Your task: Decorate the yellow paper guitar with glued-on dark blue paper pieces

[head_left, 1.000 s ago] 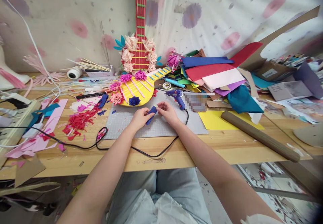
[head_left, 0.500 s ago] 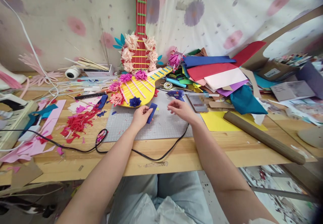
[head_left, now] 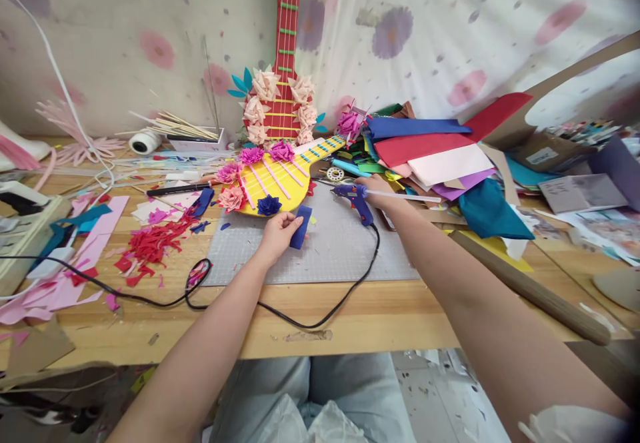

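A folded strip of dark blue paper (head_left: 301, 228) is pinched in my left hand (head_left: 283, 235) above the grey cutting mat (head_left: 330, 256). My right hand (head_left: 377, 188) is at the back of the blue glue gun (head_left: 356, 200). The gun's long clear glue stick (head_left: 410, 196) crosses in front of that wrist. The right fingertips are mostly hidden, so their grip does not show. Just beyond my left hand lies a yellow paper-craft lute (head_left: 277, 186) with pink flowers and one dark blue flower (head_left: 269, 204).
A red guitar-shaped craft (head_left: 283, 106) leans against the curtain. Red paper scraps (head_left: 155, 240) lie on the left, coloured sheets (head_left: 425, 146) at the back right. The black cord (head_left: 320, 325) loops along the front. A brown roll (head_left: 535, 290) lies on the right.
My right hand has moved away from me to the back of the glue gun, uncovering its handle. My left hand still holds the blue paper strip. The view has shifted slightly.
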Available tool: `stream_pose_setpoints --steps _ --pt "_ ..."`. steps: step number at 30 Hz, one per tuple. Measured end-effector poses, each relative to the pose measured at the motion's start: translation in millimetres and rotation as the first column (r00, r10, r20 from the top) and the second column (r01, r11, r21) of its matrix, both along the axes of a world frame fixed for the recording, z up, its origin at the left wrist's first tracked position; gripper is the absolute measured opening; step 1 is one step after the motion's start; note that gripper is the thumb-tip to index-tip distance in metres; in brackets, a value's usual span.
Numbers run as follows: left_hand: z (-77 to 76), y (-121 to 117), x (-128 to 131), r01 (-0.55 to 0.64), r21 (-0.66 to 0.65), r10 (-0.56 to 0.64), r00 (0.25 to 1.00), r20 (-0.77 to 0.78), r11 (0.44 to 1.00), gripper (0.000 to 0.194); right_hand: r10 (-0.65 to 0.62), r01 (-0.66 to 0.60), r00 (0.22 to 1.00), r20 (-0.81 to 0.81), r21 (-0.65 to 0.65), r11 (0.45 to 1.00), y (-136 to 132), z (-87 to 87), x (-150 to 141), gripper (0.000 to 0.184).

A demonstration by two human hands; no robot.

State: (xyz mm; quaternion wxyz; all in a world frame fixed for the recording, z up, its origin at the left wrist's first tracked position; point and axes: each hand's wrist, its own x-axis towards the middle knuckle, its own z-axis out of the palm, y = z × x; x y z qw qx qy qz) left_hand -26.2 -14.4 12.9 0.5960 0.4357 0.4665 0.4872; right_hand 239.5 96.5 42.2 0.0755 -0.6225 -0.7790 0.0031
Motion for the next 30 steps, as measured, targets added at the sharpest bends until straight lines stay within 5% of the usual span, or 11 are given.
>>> stream_pose_setpoints --steps 4,9,20,26,30 --pt "-2.4 2 -2 -0.014 0.038 0.014 1.000 0.003 0.999 0.032 0.029 -0.028 0.995 0.094 -0.011 1.000 13 -7.0 -1 0.020" --pt "-4.1 3 -1 0.009 0.102 -0.007 1.000 -0.016 0.995 0.031 0.071 -0.078 0.987 0.141 0.050 0.996 5 7.8 15 0.027" --pt "9.6 -5 -1 0.041 -0.040 -0.040 0.999 0.031 0.998 0.033 -0.215 0.193 0.974 -0.066 -0.242 0.951 -75 53.9 91 0.032" --pt "6.8 -11 -5 0.166 -0.066 -0.163 0.986 0.037 0.984 0.032 -0.348 -0.034 0.796 -0.496 -0.610 0.791 -137 41.4 140 0.027" --pt "7.2 -13 -10 0.066 -0.062 -0.064 0.997 0.038 0.996 0.027 -0.327 -0.177 0.748 -0.577 -0.649 0.740 -164 36.8 117 0.038"
